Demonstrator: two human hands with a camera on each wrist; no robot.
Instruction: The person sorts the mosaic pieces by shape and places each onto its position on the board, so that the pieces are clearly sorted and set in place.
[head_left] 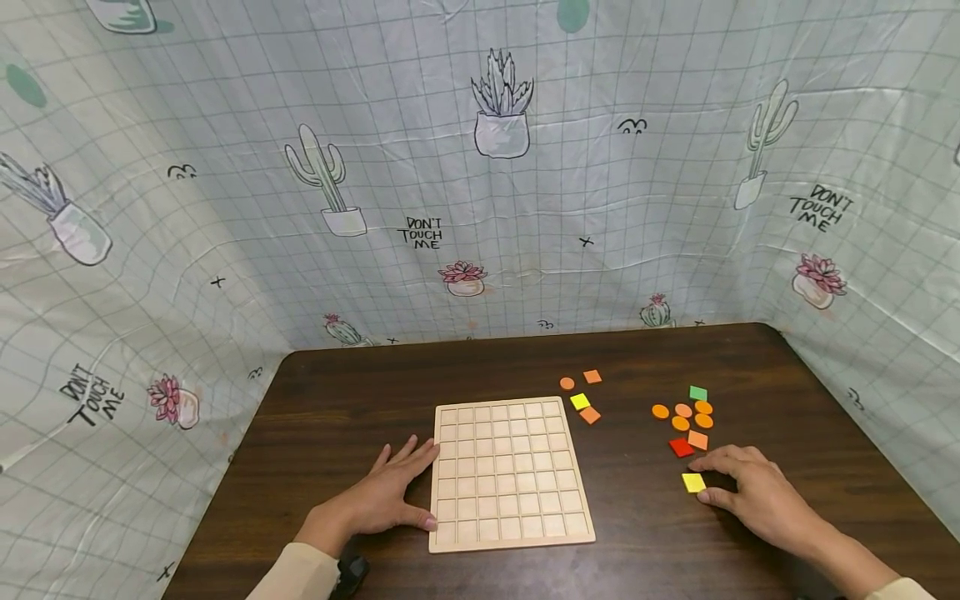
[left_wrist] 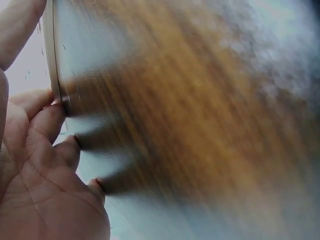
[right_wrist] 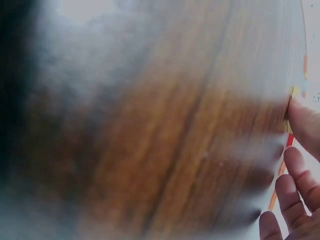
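Observation:
A pale wooden grid board [head_left: 495, 471] lies flat on the dark table, its cells bare. Along its left edge, my left hand [head_left: 386, 496] rests with fingers spread, the thumb and fingertips touching the border; the left wrist view shows this hand [left_wrist: 45, 165] from the palm side. To the right of the board, my right hand [head_left: 757, 496] is at a yellow square tile [head_left: 693, 483]. The thumb is at the tile's near right corner and the index fingertip just past its far edge. A red square tile [head_left: 681, 447] lies right beyond those fingers.
Behind the red tile are a light orange square [head_left: 698, 440], several orange discs [head_left: 660, 412] and a green square [head_left: 698, 392]. Near the board's far right corner lie another yellow square [head_left: 581, 402], two orange squares [head_left: 590, 415] and an orange disc [head_left: 567, 383]. A patterned curtain [head_left: 525, 250] encloses the table.

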